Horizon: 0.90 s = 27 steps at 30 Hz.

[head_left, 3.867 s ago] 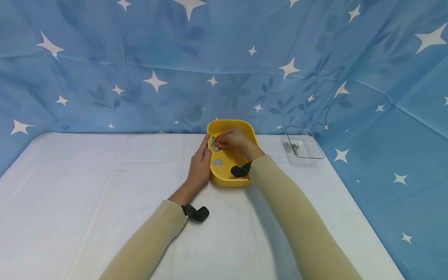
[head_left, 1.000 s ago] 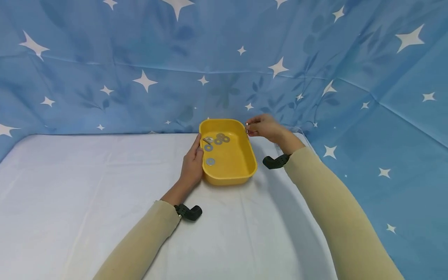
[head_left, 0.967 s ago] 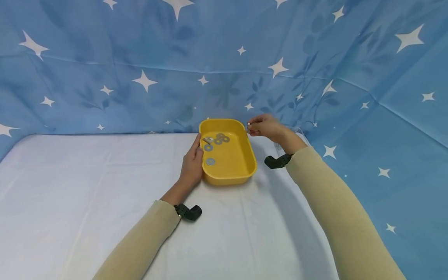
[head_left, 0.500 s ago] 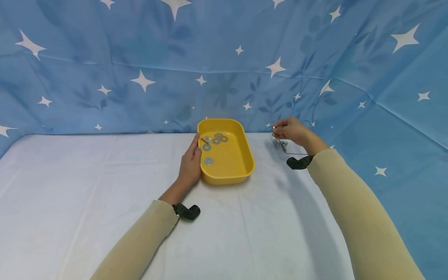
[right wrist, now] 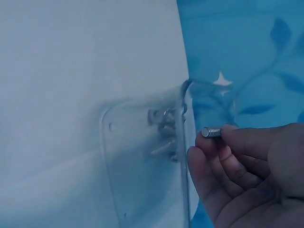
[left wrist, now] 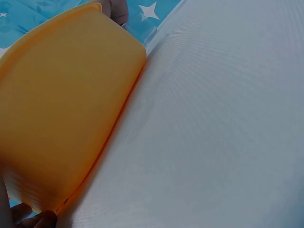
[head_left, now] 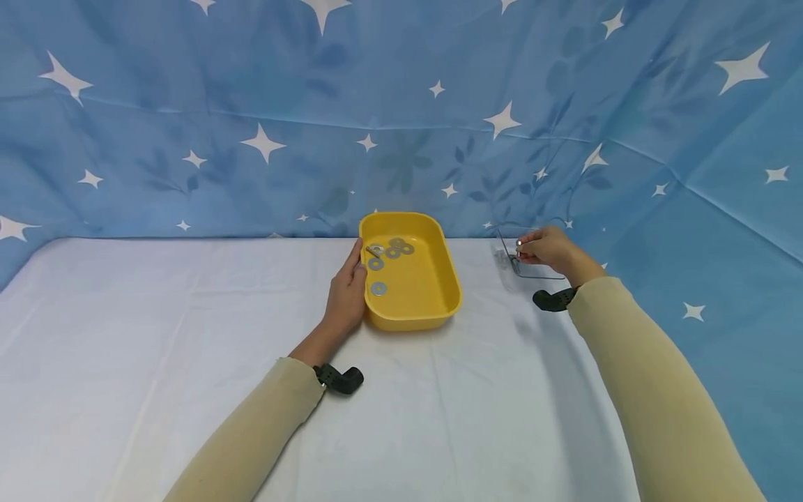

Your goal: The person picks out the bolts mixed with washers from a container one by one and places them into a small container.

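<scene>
My left hand (head_left: 345,293) grips the left wall of a yellow plastic bin (head_left: 414,323), thumb by the rim; the left wrist view shows its fingertips low against the outer wall. Inside the bin lie several flat metal washers (head_left: 378,288) and one screw (head_left: 373,252), gathered on the left side. My right hand (head_left: 552,249) pinches a threaded metal screw (right wrist: 211,132) between thumb and forefinger. It is at the clear plastic box (right wrist: 185,142), with the screw overlapping the box area in the head view. Several metal fasteners (right wrist: 166,126) show through the box wall.
A white cloth (head_left: 188,335) covers the table. Behind it and along the right side hangs a blue curtain (head_left: 401,84) with white stars. The clear box stands right of the bin, near the table's back right edge.
My right hand was in the bin, then lifted a screw out over the right rim and carried it right to the clear box. My left hand has stayed at the bin's left wall.
</scene>
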Each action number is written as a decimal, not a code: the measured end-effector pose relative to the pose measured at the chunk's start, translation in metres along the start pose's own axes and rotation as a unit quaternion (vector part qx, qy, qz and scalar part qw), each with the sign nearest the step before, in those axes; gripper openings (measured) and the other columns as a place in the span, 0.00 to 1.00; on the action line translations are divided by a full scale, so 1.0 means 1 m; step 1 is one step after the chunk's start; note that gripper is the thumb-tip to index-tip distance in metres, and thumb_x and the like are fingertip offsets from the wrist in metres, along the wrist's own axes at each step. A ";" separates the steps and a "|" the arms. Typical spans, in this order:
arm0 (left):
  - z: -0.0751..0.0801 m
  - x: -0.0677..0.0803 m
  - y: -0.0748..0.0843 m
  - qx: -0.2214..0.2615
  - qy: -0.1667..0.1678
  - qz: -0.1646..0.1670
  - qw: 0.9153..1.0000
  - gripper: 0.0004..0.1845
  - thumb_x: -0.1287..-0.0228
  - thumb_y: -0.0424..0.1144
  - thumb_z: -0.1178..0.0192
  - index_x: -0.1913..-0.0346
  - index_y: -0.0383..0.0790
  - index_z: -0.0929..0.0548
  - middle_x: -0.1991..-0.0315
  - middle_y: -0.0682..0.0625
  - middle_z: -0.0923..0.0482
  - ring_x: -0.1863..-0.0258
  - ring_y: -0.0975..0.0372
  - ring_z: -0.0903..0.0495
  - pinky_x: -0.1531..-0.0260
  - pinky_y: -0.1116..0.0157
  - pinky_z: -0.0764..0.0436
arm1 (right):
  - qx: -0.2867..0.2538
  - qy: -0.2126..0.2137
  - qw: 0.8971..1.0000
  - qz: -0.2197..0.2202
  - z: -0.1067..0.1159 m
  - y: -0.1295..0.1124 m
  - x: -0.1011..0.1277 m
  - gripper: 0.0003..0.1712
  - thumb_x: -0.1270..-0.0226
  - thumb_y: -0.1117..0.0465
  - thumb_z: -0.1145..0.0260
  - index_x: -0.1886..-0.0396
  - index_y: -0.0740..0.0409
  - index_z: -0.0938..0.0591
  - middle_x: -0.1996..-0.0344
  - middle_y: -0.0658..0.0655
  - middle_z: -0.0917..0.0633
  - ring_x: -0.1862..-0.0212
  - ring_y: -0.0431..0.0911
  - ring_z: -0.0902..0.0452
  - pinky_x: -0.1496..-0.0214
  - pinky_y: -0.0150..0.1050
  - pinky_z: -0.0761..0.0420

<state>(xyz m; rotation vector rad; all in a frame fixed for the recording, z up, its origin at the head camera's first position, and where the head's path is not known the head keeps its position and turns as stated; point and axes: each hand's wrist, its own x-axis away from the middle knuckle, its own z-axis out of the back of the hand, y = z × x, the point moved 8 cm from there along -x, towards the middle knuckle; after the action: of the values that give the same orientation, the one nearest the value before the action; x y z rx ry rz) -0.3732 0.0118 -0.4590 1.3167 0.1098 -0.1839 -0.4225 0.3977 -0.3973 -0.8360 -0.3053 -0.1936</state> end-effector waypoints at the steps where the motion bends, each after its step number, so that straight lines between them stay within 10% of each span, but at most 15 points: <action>1: -0.001 0.000 0.000 0.000 0.000 0.000 1.000 0.31 0.22 0.46 0.65 0.19 0.61 0.47 0.19 0.61 0.47 0.20 0.64 0.46 0.21 0.57 0.43 | 0.002 0.003 1.000 -0.005 0.001 0.004 -0.001 0.24 0.20 0.63 0.48 0.33 0.76 0.31 0.46 0.66 0.22 0.54 0.43 0.18 0.44 0.38 0.15; 10: -0.001 0.000 0.000 0.004 0.004 -0.006 1.000 0.31 0.23 0.46 0.65 0.19 0.61 0.47 0.20 0.62 0.46 0.20 0.65 0.45 0.21 0.57 0.42 | 0.004 0.024 0.998 -0.062 0.000 0.034 -0.012 0.18 0.22 0.63 0.44 0.41 0.72 0.25 0.60 0.56 0.20 0.60 0.43 0.21 0.61 0.30 0.17; 27: -0.001 -0.001 0.000 0.005 0.003 -0.006 1.000 0.31 0.22 0.46 0.65 0.19 0.61 0.47 0.20 0.62 0.46 0.20 0.65 0.46 0.21 0.58 0.42 | 0.016 0.039 0.997 -0.058 -0.002 0.032 -0.014 0.14 0.27 0.68 0.42 0.47 0.74 0.23 0.68 0.54 0.18 0.69 0.39 0.19 0.63 0.32 0.15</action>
<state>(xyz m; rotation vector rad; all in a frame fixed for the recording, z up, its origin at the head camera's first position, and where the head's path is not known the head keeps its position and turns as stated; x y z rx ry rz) -0.3737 0.0130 -0.4592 1.3270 0.1224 -0.1919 -0.4263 0.4174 -0.4256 -0.7776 -0.2829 -0.3291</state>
